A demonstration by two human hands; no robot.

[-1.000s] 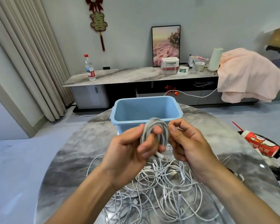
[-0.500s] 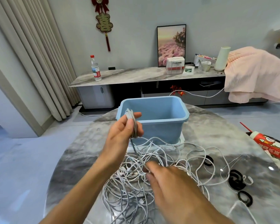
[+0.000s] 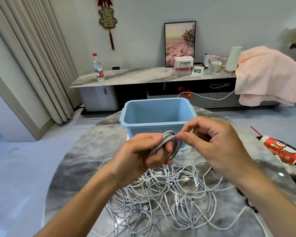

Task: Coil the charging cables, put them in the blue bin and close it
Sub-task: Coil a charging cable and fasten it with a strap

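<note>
Coil: a small bundle of grey-white charging cable (image 3: 167,142) wound into loops, held above the table in front of the bin.
Left hand (image 3: 140,156): fingers curled round the coil, thumb pressing its top.
Right hand (image 3: 215,144): thumb and forefinger pinch the coil's upper right edge; other fingers loosely bent.
Loose cables: a tangled heap of thin white charging cables (image 3: 178,194) on the table under both hands.
Bin: open rectangular blue plastic bin (image 3: 154,115), just behind the hands.
Table: round grey marble-patterned table (image 3: 85,161).
Right edge: a red-and-white printed tube (image 3: 280,149) lying tilted.
</note>
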